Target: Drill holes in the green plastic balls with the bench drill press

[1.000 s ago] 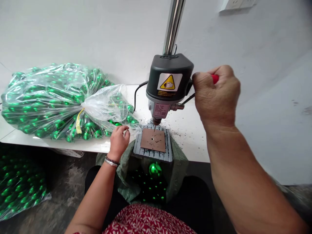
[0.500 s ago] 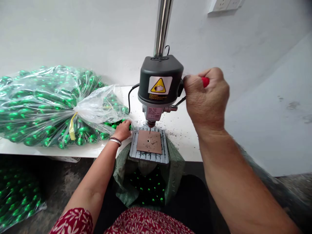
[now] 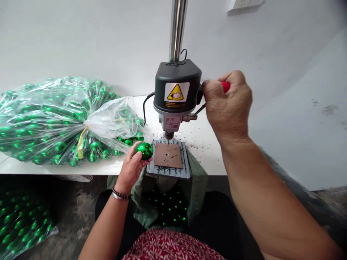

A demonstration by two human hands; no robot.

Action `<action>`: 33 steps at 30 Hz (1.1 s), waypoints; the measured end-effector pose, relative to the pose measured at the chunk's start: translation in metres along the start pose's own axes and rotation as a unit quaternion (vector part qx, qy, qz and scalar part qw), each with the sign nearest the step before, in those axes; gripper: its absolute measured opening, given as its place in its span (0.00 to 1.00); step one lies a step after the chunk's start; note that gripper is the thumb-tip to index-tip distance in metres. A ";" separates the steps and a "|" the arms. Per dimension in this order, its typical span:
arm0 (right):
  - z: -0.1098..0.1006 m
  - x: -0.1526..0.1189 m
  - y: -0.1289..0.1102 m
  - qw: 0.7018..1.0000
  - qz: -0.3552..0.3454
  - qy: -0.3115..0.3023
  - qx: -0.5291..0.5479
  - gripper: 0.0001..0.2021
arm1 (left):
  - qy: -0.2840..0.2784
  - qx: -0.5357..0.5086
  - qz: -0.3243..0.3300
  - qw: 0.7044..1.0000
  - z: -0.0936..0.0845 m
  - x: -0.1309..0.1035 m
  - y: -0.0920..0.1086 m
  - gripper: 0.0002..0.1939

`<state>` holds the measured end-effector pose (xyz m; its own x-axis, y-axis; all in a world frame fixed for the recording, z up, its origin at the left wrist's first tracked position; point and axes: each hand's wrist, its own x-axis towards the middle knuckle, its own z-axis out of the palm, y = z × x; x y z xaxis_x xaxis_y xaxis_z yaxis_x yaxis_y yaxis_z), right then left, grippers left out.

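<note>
The glossy, mirror-bright green ball [image 3: 144, 150] sits in your left hand [image 3: 129, 171], thumb on its near face and fingers curved round behind and beneath it, parted only by its width. Just right of that grip lies a flat, brown square plate [image 3: 175, 160] with a small hole, sprinkled with dark crumbs, on a grooved grey metal base [image 3: 185, 164]. Left of the grip bulges a clear, crinkled plastic bag [image 3: 46, 122] of similar balls, gathered by a yellow tie [image 3: 81, 142]. Below hangs a woven green sack [image 3: 199, 184] with more green shine inside. The smooth white table [image 3: 208, 155] runs to a plain pale wall [image 3: 108, 39]; specks litter it beyond the base. Your left forearm reaches up and forward, while your right hand [image 3: 229, 104], raised higher, wraps firmly round the drill press [image 3: 177, 85]'s red handle [image 3: 226, 87].
</note>
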<state>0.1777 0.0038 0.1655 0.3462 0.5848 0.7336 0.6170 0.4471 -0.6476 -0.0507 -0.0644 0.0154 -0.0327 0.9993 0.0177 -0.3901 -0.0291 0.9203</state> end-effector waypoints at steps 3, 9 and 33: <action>0.000 0.000 0.003 1.000 -0.011 0.000 0.015 0.20 | -0.045 -0.102 -0.101 0.989 0.009 -0.001 -0.015 0.26; -0.002 -0.001 -0.003 0.999 0.015 -0.011 0.029 0.13 | -0.030 0.074 -0.110 0.991 0.008 0.011 -0.036 0.29; -0.009 -0.002 -0.017 0.996 0.081 -0.039 0.027 0.14 | -0.158 0.574 0.124 0.794 0.026 0.042 -0.036 0.28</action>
<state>0.1729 -0.0105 0.1770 0.3804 0.7018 0.6024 0.5177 0.3781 -0.7675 -0.0144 -0.0209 -0.0073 0.3248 0.9275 0.1848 0.6936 -0.3665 0.6202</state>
